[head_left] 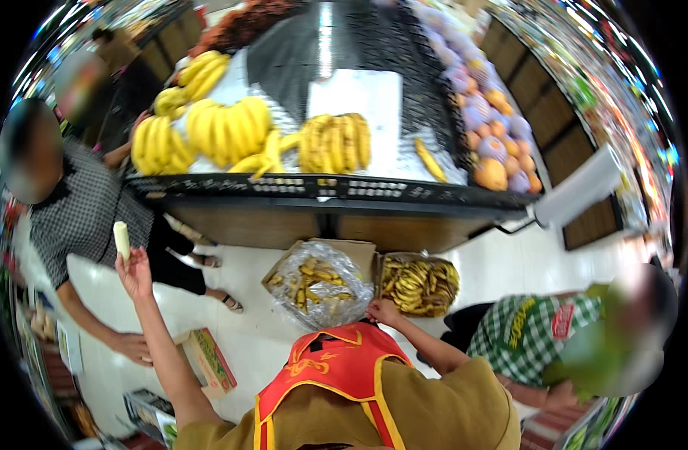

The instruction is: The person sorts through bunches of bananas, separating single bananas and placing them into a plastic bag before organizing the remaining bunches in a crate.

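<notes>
Out to the left, my left hand [136, 272] is raised with its fingers closed round the lower end of a peeled banana [122, 238]. The pale fruit points upward. My right hand [385, 310] is in front of my red apron [336, 364], its fingers drawn together at the edge of a clear plastic bag [288, 289]; what they grip, if anything, is too small to tell. That bag lines a cardboard box [348, 250] of loose yellow bananas or peels. Beside it stands a second box of browned bananas [419, 283].
Ahead is a black display stand [329, 187] with banana bunches [228, 129] and wrapped round orange fruit [492, 154]. A person in a checked shirt [96, 202] stands left; another in a green checked vest [535, 330] is at right. A flat carton [209, 362] lies on the floor.
</notes>
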Tool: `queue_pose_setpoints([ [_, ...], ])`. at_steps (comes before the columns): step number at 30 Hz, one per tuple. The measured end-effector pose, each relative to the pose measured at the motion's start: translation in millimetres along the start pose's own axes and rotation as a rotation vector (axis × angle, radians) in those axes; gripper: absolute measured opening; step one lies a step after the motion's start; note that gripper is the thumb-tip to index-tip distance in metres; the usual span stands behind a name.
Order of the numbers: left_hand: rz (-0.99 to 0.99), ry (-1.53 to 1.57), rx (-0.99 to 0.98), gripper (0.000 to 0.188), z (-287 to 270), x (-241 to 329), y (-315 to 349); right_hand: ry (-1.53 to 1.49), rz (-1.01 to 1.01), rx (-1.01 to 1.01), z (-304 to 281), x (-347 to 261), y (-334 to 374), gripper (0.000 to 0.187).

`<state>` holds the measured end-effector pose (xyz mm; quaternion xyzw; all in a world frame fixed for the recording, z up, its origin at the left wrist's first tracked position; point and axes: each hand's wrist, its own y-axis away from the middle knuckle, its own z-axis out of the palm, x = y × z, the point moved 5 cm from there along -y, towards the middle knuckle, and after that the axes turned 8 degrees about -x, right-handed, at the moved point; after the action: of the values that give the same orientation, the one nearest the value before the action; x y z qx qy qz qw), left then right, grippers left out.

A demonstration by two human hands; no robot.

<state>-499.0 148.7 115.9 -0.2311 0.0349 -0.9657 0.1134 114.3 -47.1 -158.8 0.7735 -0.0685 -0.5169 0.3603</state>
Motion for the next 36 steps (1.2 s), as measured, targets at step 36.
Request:
queue_pose_setpoints([
  [36, -1.286, 0.173, -0.179, 0.047, 187, -490, 218, -0.652, -0.664, 0.432, -103, -143, 84, 0.029],
])
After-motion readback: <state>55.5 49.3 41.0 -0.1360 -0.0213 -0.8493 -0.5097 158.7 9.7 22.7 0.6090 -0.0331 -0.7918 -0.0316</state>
